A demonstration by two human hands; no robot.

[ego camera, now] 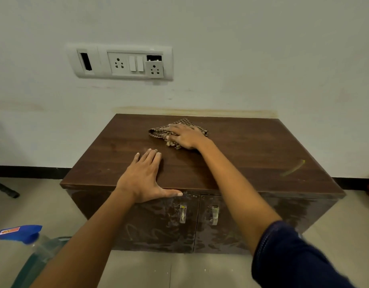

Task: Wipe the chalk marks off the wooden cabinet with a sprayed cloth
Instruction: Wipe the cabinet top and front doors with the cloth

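On the wooden cabinet (231,154), the right hand (185,136) presses flat, fingers spread, on the checked cloth (158,130) near the back edge, while the left hand (143,176) lies open and empty at the front edge, bare top to the right around a yellow chalk mark (293,168).

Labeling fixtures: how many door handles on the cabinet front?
2. The left handle sits on the left door by the centre seam; the right handle on the right door just across it. None seem hidden.

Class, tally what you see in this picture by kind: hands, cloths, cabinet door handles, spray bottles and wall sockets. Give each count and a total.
Hands: 2, the left hand and the right hand
Cloths: 1, the checked cloth
Door handles: 2
Spray bottles: 1
Wall sockets: 2
Total: 8
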